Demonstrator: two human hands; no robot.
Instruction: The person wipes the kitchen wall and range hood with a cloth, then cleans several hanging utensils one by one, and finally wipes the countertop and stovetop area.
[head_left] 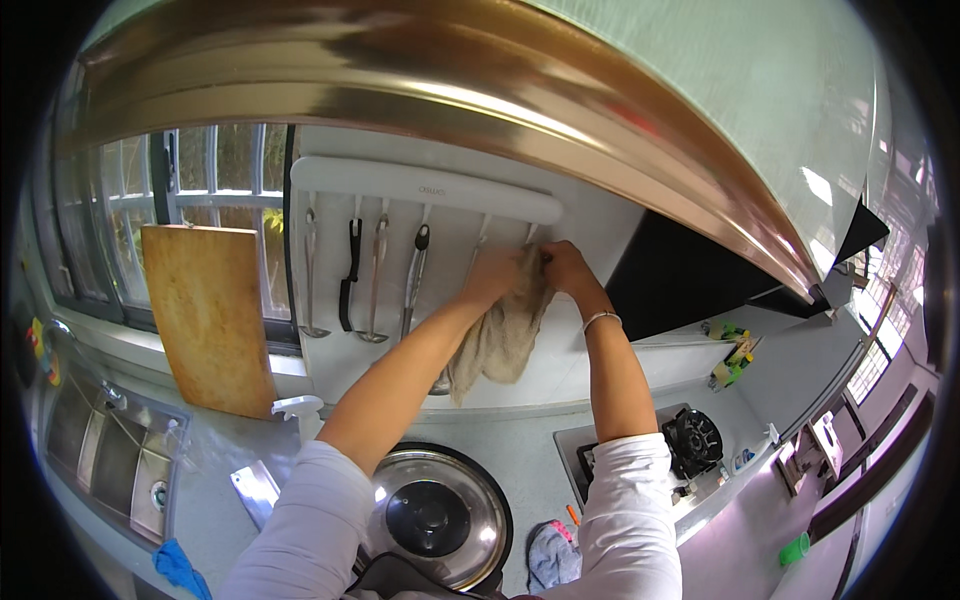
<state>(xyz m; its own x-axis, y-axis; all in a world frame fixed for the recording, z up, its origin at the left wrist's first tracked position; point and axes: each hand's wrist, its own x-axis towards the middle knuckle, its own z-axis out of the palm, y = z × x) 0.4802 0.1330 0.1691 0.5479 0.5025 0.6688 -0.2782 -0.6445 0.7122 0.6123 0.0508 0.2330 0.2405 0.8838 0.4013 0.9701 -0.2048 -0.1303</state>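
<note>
A greyish-brown cloth [508,345] hangs in folds against the wall, below the right end of a white hook rail [400,185]. Beside the top of the cloth, just under a hook, my right hand [566,268] is closed with its fingertips pinching the fabric. My left hand [494,276] reaches the cloth's upper left side, but motion smears its fingers. From the same rail hang a ladle [379,290], another ladle [310,270], a black-handled tool [350,270] and a tool with a black top [416,270]. Another hanging utensil is partly hidden by my left arm and the cloth.
A copper-coloured range hood edge [480,100] curves above my arms. Below are a lidded pan [470,530], a gas burner [692,442] and a grey cloth [553,560]. A wooden cutting board [210,320] leans at the window, near the sink [85,470]; a cleaver-like blade [257,490] lies on the counter.
</note>
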